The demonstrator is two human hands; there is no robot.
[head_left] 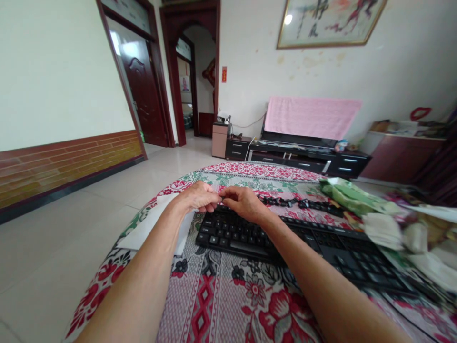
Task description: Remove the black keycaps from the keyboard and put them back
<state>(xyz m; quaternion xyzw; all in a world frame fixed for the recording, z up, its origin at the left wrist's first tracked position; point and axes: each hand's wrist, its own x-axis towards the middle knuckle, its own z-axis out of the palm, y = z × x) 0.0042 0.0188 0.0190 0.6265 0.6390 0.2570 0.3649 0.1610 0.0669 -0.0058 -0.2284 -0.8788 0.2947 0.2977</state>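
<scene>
A black keyboard lies across a table covered with a red floral cloth. Both my hands meet over its far left corner. My left hand is closed in a pinch, fingertips touching those of my right hand, which is also curled shut. What they pinch between them is too small to make out. A row of loose black keycaps lies on the cloth just behind the keyboard, right of my right hand. A white sheet rests under my left wrist at the table's left edge.
A green plastic bag and crumpled white wrappers crowd the table's right side. Beyond the table stand a low black TV cabinet with a pink cloth over the screen, a tiled floor and dark doorways at the left.
</scene>
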